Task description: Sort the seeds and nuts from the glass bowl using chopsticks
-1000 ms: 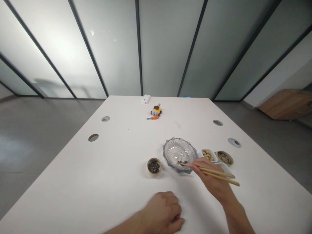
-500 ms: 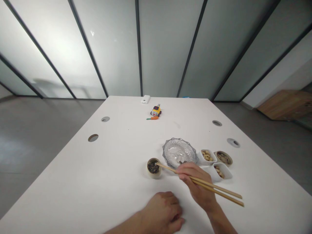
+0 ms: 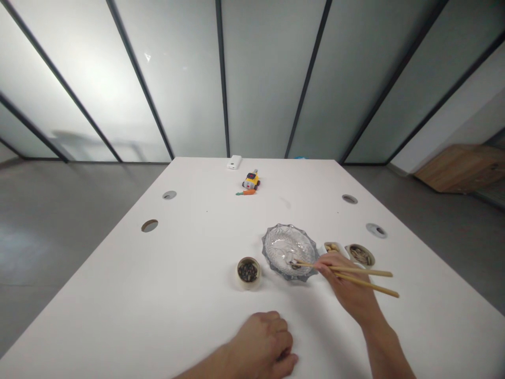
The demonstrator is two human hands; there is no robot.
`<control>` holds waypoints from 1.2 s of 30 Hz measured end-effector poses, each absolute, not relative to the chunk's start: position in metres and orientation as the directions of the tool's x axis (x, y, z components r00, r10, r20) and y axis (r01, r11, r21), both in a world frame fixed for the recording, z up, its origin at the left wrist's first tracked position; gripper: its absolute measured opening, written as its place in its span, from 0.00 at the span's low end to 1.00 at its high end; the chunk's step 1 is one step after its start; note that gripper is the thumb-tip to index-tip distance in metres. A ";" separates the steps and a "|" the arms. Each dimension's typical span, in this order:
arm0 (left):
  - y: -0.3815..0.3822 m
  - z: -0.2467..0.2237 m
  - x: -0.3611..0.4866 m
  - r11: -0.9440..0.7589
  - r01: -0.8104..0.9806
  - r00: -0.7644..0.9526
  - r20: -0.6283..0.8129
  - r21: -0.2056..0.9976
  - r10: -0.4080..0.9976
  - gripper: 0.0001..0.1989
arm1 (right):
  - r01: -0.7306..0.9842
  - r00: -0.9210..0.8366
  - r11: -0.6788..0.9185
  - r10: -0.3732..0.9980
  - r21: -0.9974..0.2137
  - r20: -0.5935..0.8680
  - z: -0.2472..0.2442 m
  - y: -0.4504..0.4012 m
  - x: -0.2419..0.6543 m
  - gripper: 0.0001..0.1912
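Observation:
My right hand [image 3: 347,284] grips a pair of wooden chopsticks [image 3: 366,281]. Their tips reach into a clear glass dish [image 3: 276,242] with a scalloped rim, down at a few small dark seeds [image 3: 294,264]. Whether a seed is pinched between the tips is too small to tell. Left of the dish stands a small round cup [image 3: 248,284] of dark seeds. On the table nearer to me rests my left hand [image 3: 266,342], its fingers curled in with nothing visible in them. Behind my right hand, a white bowl with pale nuts [image 3: 332,247] is partly hidden.
A round bowl of striped seeds [image 3: 362,255] stands right of the nuts. Farther back on the white table [image 3: 189,252] are a toy carrot [image 3: 246,192], a yellow toy vehicle [image 3: 251,180] and a white box-like device [image 3: 234,162]. Round holes [image 3: 150,226] pierce the tabletop near both sides.
The chopstick tips have left the round seed cup and moved right into the glass dish. My right hand has shifted right, now covering more of the white bowls. My left hand stays put.

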State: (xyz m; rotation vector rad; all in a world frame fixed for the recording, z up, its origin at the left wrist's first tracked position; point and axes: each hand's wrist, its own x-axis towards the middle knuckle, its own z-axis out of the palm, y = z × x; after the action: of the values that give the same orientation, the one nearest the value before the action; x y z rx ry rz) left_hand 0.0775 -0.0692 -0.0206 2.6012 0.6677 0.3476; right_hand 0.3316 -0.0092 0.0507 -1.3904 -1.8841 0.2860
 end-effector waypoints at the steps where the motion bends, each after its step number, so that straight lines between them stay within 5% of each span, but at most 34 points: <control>1: -0.069 -0.021 0.078 -0.793 0.398 0.852 0.134 0.462 0.506 0.13 | 0.723 -0.123 0.367 0.902 -0.585 0.413 0.050 -0.009 0.329 0.17; 36: -0.070 -0.017 0.077 -0.793 0.396 0.855 0.128 0.464 0.502 0.12 | 0.624 -0.140 0.346 0.931 -0.700 0.336 0.048 -0.011 0.321 0.13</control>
State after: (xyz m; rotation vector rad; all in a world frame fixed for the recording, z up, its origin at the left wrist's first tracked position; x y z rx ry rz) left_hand 0.0766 -0.0697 -0.0172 2.6022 0.6630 0.3417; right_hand 0.3212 -0.0110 0.0476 -1.3657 -1.8573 0.5164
